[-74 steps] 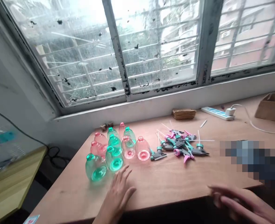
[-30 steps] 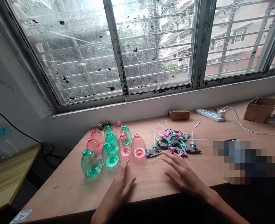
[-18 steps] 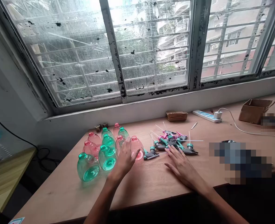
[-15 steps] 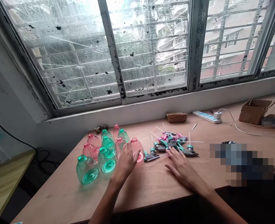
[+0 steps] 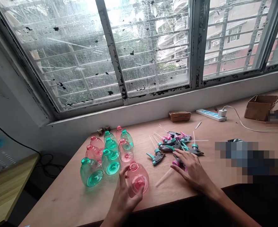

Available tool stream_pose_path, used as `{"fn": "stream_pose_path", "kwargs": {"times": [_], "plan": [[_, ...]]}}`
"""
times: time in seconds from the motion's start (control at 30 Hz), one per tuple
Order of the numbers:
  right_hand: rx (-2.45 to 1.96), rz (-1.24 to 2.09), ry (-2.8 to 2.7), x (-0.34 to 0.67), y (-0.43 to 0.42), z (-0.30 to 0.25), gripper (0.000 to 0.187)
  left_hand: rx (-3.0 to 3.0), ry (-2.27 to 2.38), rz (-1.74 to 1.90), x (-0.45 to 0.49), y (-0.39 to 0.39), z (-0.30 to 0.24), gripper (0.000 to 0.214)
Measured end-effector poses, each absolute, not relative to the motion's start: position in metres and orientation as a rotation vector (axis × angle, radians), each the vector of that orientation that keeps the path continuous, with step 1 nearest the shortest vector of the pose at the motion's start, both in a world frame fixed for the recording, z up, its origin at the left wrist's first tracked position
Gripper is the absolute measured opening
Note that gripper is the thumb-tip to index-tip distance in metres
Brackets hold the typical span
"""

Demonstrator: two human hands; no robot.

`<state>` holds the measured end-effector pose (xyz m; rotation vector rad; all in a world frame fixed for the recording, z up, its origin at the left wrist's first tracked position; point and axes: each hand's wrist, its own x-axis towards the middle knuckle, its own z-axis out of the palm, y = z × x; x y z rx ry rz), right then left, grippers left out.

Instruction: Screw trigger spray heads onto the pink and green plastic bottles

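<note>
My left hand [image 5: 124,197] is wrapped round a pink plastic bottle [image 5: 137,181], held near the table's front edge, apart from the others. My right hand [image 5: 192,169] lies on a pink spray trigger [image 5: 176,163] at the near side of the pile of spray triggers [image 5: 176,144]; its dip tube [image 5: 163,177] points toward me. Whether the fingers grip it is unclear. Several green and pink bottles [image 5: 107,151] stand grouped on the left of the wooden table [image 5: 65,195]. One teal trigger [image 5: 156,156] lies apart between the bottles and the pile.
Along the back wall under the window sit a small brown packet [image 5: 179,115], a power strip [image 5: 211,114] with a white plug and cable, and a cardboard box [image 5: 261,107]. A blurred patch [image 5: 245,159] covers something at right. A lower yellow table [image 5: 4,186] stands at left.
My left hand has closed on a pink bottle and pulled it out of the group toward me. My right hand has drawn a pink trigger away from the pile.
</note>
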<state>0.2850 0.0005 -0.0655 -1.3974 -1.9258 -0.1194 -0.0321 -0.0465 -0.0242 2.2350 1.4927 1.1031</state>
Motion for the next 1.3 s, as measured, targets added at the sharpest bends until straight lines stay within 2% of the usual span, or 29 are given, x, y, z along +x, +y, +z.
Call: {"fn": "stream_pose_path", "kwargs": {"times": [0.13, 0.37, 0.57, 0.73, 0.87, 1.3], "plan": [[-1.546, -0.144, -1.734, 0.287, -0.006, -0.062, 0.052, 2.125, 1.38, 1.232, -0.023, -0.043, -0.047, 0.086], [-1.56, -0.076, -1.896, 0.286, -0.003, -0.068, 0.054, 1.937, 1.274, 1.14, -0.026, -0.043, -0.039, 0.072], [-1.393, 0.388, -1.72, 0.29, -0.005, -0.06, 0.055, 2.004, 1.44, 1.286, -0.031, -0.046, -0.033, 0.063], [-1.296, 0.802, -1.267, 0.296, -0.012, -0.046, 0.052, 2.11, 1.569, 1.421, -0.027, -0.048, -0.035, 0.078], [-1.179, 1.028, -1.249, 0.297, -0.015, -0.044, 0.047, 2.36, 1.554, 1.293, -0.024, -0.051, -0.034, 0.071], [-1.098, 0.92, -1.284, 0.299, -0.019, -0.047, 0.034, 2.607, 1.793, 1.175, -0.021, -0.05, -0.035, 0.066]]}}
